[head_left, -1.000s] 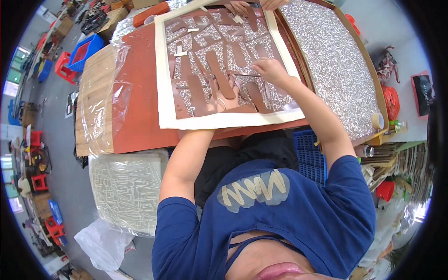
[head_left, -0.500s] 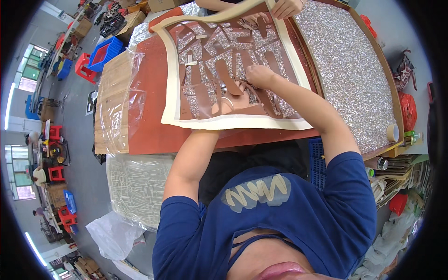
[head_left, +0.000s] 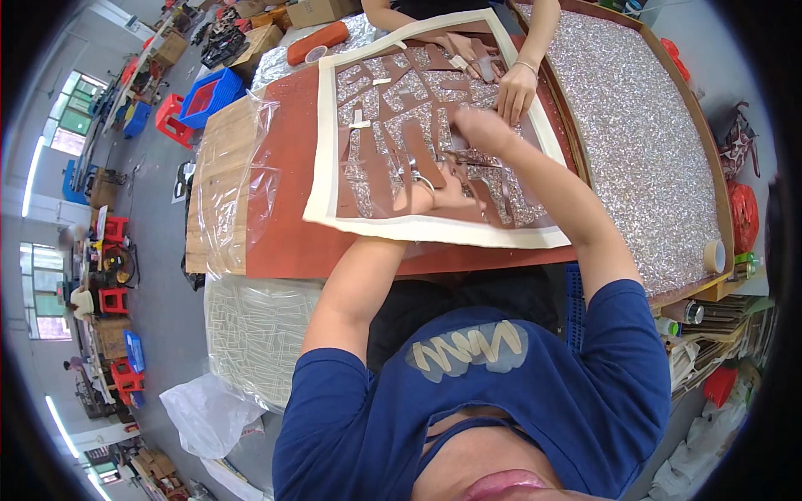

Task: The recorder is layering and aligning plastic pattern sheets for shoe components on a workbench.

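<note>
Grey floor (head_left: 167, 250) lay beside red board (head_left: 284, 167). Sheet (head_left: 451, 230) covered left hand (head_left: 443, 190); blurred right hand (head_left: 484, 132) above. Couldn't tell either's finger spread.

Your shirt (head_left: 535, 401): navy; chest patch (head_left: 432, 365): grey, beige zigzag. Your sheet (head_left: 434, 230): cream-edged; pieces (head_left: 420, 150): brown. Board (head_left: 288, 184): rust-red. Glitter surface (head_left: 635, 150): silver speckle.

Left hand (head_left: 447, 190) seen through openings in cream-bordered brown sheet (head_left: 443, 230). Right hand (head_left: 484, 131) blurred, held over sheet; grip cannot be told. Sheet's right border touched by one co-worker's hand (head_left: 518, 90); second co-worker's hand (head_left: 455, 44) laid near far edge. Red-brown board (head_left: 288, 188) partly covered by sheet. Wooden board (head_left: 220, 167) overlapped by clear film (head_left: 266, 125). Tape roll (head_left: 714, 256) set on glittery silver panel (head_left: 626, 142).
</note>
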The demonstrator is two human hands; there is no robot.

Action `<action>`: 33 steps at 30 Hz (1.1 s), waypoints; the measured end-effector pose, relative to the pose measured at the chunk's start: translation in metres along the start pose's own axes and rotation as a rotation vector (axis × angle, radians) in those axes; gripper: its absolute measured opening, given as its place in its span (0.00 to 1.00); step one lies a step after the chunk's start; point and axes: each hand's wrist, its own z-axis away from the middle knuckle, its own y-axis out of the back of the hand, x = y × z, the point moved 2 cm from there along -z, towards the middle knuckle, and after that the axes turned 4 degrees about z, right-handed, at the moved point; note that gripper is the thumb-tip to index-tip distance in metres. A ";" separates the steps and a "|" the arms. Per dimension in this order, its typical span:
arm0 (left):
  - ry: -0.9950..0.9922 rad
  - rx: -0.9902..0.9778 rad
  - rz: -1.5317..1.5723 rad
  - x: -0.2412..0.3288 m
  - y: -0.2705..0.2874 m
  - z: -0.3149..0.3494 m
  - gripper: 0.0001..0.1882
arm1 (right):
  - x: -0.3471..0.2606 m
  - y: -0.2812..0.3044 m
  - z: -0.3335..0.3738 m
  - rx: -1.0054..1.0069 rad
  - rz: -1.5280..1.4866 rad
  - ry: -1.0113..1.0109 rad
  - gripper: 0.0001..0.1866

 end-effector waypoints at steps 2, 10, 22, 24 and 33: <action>-0.041 0.138 -0.198 0.010 -0.013 0.009 0.49 | 0.031 0.023 -0.017 0.247 -0.130 -0.217 0.06; 0.037 0.409 0.304 -0.058 -0.063 -0.049 0.38 | -0.007 0.046 -0.035 0.162 -0.230 -0.264 0.11; 0.003 0.608 -0.424 0.002 -0.038 -0.047 0.35 | -0.042 -0.025 -0.074 -0.379 -0.713 -0.806 0.23; -0.014 0.593 -0.443 -0.005 -0.035 -0.047 0.33 | -0.028 -0.021 -0.066 -0.100 -0.718 -0.951 0.21; -0.173 0.403 -0.566 0.002 0.004 -0.045 0.22 | 0.016 0.013 -0.055 0.138 -1.073 -0.883 0.11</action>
